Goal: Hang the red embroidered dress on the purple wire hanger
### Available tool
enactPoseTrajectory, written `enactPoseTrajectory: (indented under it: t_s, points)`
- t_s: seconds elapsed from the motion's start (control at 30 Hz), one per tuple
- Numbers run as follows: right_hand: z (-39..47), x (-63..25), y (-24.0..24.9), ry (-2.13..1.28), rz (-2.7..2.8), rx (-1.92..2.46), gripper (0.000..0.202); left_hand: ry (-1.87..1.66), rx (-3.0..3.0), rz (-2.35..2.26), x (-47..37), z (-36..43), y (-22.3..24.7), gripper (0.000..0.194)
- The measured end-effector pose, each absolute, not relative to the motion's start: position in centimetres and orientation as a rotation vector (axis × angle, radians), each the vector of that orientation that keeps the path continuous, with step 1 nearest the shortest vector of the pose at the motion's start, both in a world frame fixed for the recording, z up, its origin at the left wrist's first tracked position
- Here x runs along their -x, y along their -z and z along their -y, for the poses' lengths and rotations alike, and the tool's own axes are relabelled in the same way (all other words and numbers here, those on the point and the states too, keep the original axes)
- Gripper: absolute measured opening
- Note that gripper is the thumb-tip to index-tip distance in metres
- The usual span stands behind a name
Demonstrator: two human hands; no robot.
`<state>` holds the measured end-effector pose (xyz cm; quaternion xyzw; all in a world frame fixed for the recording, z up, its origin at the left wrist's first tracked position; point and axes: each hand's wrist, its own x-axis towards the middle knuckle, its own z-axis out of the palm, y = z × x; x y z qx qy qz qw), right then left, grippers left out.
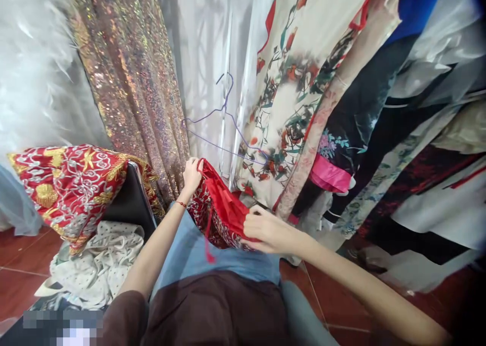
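A red garment (228,204) with silver and gold embroidery and a shiny red lining is stretched between both hands above the lap. My left hand (192,173) is closed on its upper left edge, a thin bracelet round the wrist. Farther right and lower, my right hand (261,230) pinches the opposite edge. A pinkish-red tie with a tassel (209,240) dangles from the garment. Just beyond it, a thin purple hanger (225,114) hangs in front of pale curtains, with nothing on it.
Embroidered red cloth (72,184) drapes over a black chair back (131,199) at left, above a crumpled dotted white cloth (102,260). A sequined fabric (132,73) hangs behind. Floral and dark garments (288,98) hang at right over red floor tiles (315,290).
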<state>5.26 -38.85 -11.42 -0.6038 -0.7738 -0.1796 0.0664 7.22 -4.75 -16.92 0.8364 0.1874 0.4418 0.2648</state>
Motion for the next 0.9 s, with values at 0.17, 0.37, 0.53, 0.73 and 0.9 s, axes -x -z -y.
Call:
enactPoseTrajectory:
  t_s: [0.17, 0.37, 0.53, 0.73, 0.9]
  points:
    - [37.5, -14.9, 11.5, 0.584, 2.221, 2.463, 0.015, -1.339, -2.289, -0.780, -9.0, 4.2, 16.7, 0.034]
    - [39.0, -25.0, 9.0, 0.611, 1.916, 2.731, 0.027, -1.367, -2.669, -0.234, -10.9, 2.1, 13.8, 0.025]
    - [40.8, -25.8, 8.8, 0.749, 1.988, 2.705, 0.026, -1.174, -2.854, 0.295, -12.1, 1.3, 11.9, 0.023]
    - [41.6, -24.8, 6.1, 0.985, 2.138, 2.653, 0.029, -1.105, -2.930, 0.328, -13.2, 1.3, 11.2, 0.028]
    - [41.5, -24.4, 3.9, 1.026, 2.149, 2.657, 0.030, -1.054, -2.970, 0.495, -13.1, 2.4, 11.0, 0.034]
